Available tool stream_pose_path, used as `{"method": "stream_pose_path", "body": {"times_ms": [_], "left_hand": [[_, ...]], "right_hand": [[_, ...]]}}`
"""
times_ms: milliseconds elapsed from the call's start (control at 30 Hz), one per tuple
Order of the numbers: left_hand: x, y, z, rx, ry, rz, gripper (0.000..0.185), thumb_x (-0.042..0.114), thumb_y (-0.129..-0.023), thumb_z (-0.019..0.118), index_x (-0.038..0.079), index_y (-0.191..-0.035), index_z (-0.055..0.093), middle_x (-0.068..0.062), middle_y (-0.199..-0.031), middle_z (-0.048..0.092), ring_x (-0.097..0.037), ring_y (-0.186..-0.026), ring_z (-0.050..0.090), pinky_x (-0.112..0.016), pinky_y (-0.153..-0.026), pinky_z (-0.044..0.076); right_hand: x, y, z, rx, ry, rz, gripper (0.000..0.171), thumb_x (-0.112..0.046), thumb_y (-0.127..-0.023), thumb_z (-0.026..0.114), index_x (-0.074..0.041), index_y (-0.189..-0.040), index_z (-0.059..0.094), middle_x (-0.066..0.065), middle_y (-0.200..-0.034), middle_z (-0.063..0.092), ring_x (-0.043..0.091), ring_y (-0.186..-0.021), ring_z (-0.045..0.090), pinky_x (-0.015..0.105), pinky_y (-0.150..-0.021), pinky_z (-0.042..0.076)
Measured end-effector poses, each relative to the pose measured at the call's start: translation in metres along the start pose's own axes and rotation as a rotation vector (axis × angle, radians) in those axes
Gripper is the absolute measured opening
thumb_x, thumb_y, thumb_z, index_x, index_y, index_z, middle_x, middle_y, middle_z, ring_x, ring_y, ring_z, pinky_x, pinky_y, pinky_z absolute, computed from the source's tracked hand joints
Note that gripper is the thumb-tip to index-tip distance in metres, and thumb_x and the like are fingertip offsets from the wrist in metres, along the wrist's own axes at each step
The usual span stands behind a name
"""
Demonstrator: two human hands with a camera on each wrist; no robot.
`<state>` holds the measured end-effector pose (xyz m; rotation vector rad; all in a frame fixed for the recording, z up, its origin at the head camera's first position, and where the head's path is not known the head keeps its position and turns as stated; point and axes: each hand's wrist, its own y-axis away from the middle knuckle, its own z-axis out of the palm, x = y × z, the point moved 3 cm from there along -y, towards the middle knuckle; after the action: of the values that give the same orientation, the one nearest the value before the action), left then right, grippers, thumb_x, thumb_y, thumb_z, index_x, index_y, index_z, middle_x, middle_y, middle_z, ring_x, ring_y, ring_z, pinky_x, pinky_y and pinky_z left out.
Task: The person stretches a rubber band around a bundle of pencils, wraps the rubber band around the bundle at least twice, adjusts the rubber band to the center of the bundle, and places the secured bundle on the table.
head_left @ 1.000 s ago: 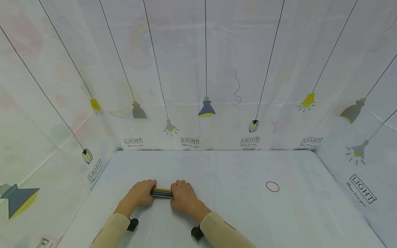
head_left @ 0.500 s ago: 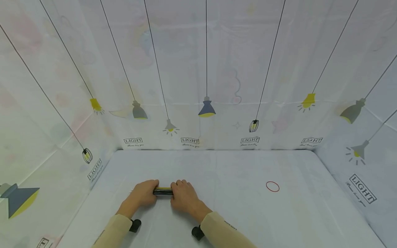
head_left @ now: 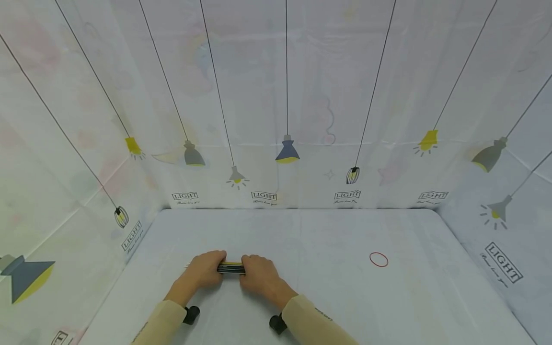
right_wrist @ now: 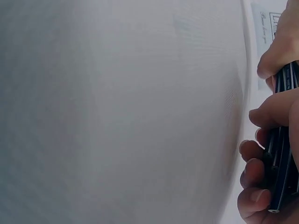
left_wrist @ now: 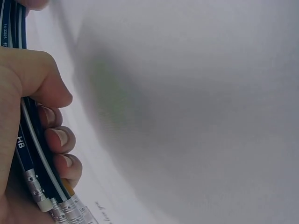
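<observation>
A bundle of pencils (head_left: 231,268), dark with a yellow one at the far side, spans the gap between my two hands over the left half of the table. My left hand (head_left: 206,269) grips the bundle's left part. In the left wrist view the pencils (left_wrist: 35,140) carry silver ferrules, and one is marked HB; the left thumb and fingers curl round them. Around the right part of the bundle curls my right hand (head_left: 260,275). The right wrist view shows flat, dark pencil ends (right_wrist: 275,200) by the right fingers.
The white-covered table (head_left: 327,297) reaches back to a curtain (head_left: 258,96) printed with hanging lamps. A thin red ring (head_left: 379,259) lies flat on the table, right of the hands. Wrist cameras (head_left: 191,315) sit under both sleeves.
Both hands, with the pencil bundle between them, have shifted slightly to the right. The left hand has come a little closer to the right one. The red ring stays put.
</observation>
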<state>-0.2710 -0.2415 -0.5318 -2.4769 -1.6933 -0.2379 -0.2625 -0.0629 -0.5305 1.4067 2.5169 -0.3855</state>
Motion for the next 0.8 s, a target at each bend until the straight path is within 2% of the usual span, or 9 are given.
{"method": "stream_pose_path", "body": {"times_ms": [200,433,800], "left_hand": [[0.005,0.0,-0.003,0.018,-0.016,0.031,0.031,-0.001,-0.072,0.071,0.021,-0.083,0.052,0.012,-0.074,0.05,-0.01,-0.065,0.045,-0.032,-0.062,0.043],[0.014,-0.001,-0.007,0.032,-0.038,0.07,0.032,-0.002,-0.072,0.072,0.02,-0.083,0.052,0.012,-0.073,0.051,-0.009,-0.064,0.044,-0.032,-0.06,0.043],[0.021,-0.001,-0.011,0.065,-0.051,0.06,0.027,0.001,-0.077,0.076,0.018,-0.082,0.056,0.012,-0.073,0.053,-0.007,-0.064,0.047,-0.031,-0.062,0.046]], "right_hand": [[0.002,0.001,-0.002,0.002,-0.029,0.025,0.012,-0.015,-0.082,0.072,-0.015,-0.082,0.06,-0.006,-0.066,0.053,0.01,-0.054,0.045,0.029,-0.049,0.04],[0.007,0.002,-0.003,0.002,0.011,0.055,0.01,-0.017,-0.079,0.072,-0.014,-0.078,0.063,-0.006,-0.061,0.052,0.01,-0.051,0.041,0.031,-0.045,0.038],[0.013,0.006,-0.009,0.01,0.034,0.067,0.012,-0.018,-0.078,0.073,-0.014,-0.073,0.063,-0.006,-0.058,0.049,0.011,-0.05,0.039,0.031,-0.045,0.038]]}}
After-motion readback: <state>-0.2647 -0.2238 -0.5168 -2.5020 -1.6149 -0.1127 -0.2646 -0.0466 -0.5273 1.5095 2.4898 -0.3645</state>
